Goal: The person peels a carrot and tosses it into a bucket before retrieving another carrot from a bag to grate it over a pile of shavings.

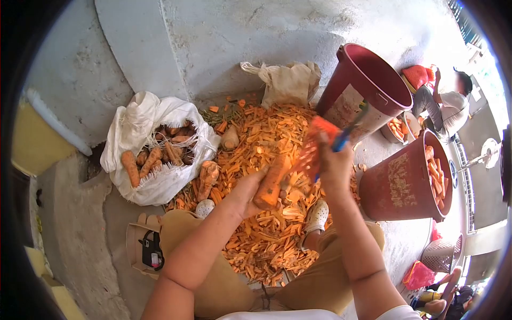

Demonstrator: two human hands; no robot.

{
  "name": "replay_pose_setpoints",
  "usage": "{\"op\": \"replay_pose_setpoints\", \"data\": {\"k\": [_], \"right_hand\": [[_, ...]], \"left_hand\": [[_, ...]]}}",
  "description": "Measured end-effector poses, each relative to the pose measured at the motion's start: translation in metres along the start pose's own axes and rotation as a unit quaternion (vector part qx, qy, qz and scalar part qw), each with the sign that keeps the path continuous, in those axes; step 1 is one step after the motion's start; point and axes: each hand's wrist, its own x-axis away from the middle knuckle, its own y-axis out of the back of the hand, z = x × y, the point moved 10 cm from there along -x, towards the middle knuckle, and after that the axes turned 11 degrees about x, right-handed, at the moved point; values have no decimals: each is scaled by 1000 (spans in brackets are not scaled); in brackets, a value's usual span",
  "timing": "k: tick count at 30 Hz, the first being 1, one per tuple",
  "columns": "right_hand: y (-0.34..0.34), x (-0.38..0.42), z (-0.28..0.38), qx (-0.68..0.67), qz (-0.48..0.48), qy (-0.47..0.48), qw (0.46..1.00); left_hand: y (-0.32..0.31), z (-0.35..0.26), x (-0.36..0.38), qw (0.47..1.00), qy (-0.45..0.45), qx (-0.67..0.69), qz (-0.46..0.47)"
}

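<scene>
1. Thick orange carrot (273, 182): in front of the person, above the peel pile, tilted, far end leaning right.
2. Left hand (250, 194) was clamped on that carrot, near its lower end.
3. Right hand (337, 162) was closed around a blue-handled tool (341, 141), just right of the carrot. Blurred orange surface (316, 140) beside the fist; couldn't tell if tool or peel. No marking legible on the handle.
4. Peel pile (256, 130): orange strips covered the floor between and beyond the feet. Pale perforated clog (318, 216) at its right edge; no brand readable.
5. White woven sack (128, 130) on the left, mouth open, unpeeled carrots (151, 160) inside; no print could be made out.
6. Cardboard box (134, 242) by the left knee, black device (151, 249) in it; small pale label, too small to read.
7. Upper red bucket (389, 101): tilted in view, large pale patch on its side, no words legible.
8. Lower red bucket (376, 186): held peeled orange pieces (437, 178); yellowish worn marking on the wall, unreadable.
9. Another person (453, 114) sat at upper right, near a container of orange pieces (396, 128).
</scene>
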Motion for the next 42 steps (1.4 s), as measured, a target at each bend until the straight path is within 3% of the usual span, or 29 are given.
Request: {"op": "replay_pose_setpoints", "data": {"k": [3,6,10,12,13,14,16,17,20,22,25,28,29,31,33,36,37,38,39,40,41,42], "right_hand": [[-29,8,-17,21,18,-2,1000],[-32,15,-14,211,1,57,976],[-17,8,2,265,-96,190,940],[29,-42,-33,54,-124,31,990],[57,-55,-30,135,-171,41,975],[74,-59,-25,213,-216,49,951],[72,-55,-17,180,-206,51,961],[70,-49,-13,164,-198,52,965],[18,-21,-10,8,-65,43,997],[-11,4,-6,-7,6,-14,1000],[-29,16,-8,146,-14,103,984],[-13,11,-6,271,-69,87,956],[8,-5,-9,270,-149,136,941],[48,-48,-37,-10,-137,40,990],[97,-55,-20,176,-272,49,945],[50,-40,-9,-20,-126,62,990],[35,-27,-11,43,-115,40,992],[17,-16,-8,84,-83,95,989],[-8,1,-8,51,4,3,999],[-19,7,-9,31,-5,39,999],[-29,13,-13,-13,16,17,1000],[-31,17,-9,35,13,41,998]], "left_hand": [[-1,8,-5,1000,16,-8,10],[-6,10,-2,1000,-3,31,1],[-7,10,-3,997,1,-62,39],[-6,16,9,984,30,-173,34],[-4,25,4,984,35,-152,90],[-3,21,7,987,28,-145,60],[-7,10,14,993,5,-122,1],[-9,6,14,994,7,-107,20],[11,8,-1,998,32,-52,10],[6,8,3,1000,24,-14,-7],[5,7,2,1000,5,-12,-22],[9,17,-5,998,29,-59,18],[10,21,-5,995,43,-78,39],[3,25,4,990,48,-115,59],[-5,22,14,989,49,-133,41],[12,7,13,992,7,-89,-88],[22,9,4,994,20,-91,-54],[16,8,7,995,16,-77,-59],[5,6,14,996,12,-63,-64],[-1,6,17,996,9,-49,-68],[-2,8,12,999,14,-32,-37],[-1,11,7,1000,18,-14,-4]]}}
